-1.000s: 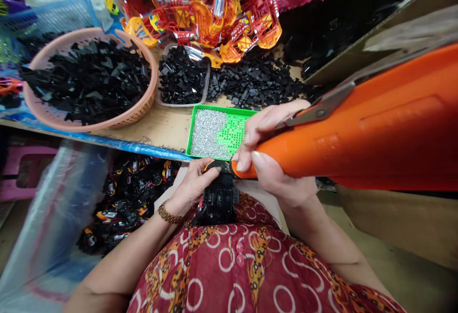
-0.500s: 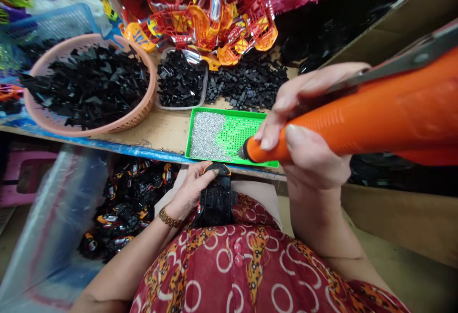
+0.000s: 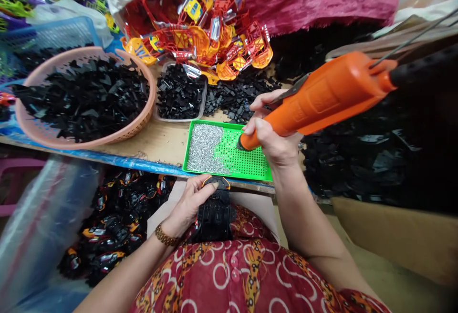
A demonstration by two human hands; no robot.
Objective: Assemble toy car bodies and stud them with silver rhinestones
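Observation:
My left hand point(image 3: 189, 203) grips a black toy car body point(image 3: 214, 215) with orange trim, thumb pressed on its far end. The toy rests against my lap, its underside apparently facing up. In my right hand point(image 3: 274, 139) is an orange electric screwdriver point(image 3: 311, 98), slanted with its tip down to the left. That tip is over the bare right part of a green perforated tray point(image 3: 246, 178). Small silvery screws point(image 3: 204, 148) cover the tray's left part. Whether a screw sits on the tip is too small to tell.
Left on the bench stands a pink basket point(image 3: 152, 91) of black parts, beside a clear tub point(image 3: 204, 98) of small black pieces. Red and orange toy shells point(image 3: 211, 36) are heaped behind. Toy cars point(image 3: 118, 227) lie below left; a cardboard flap point(image 3: 393, 236) is at right.
The screwdriver has swung down and away from the camera, its rear end and cord now showing. Its tip is farther over the tray. My left hand keeps its hold on the toy car body.

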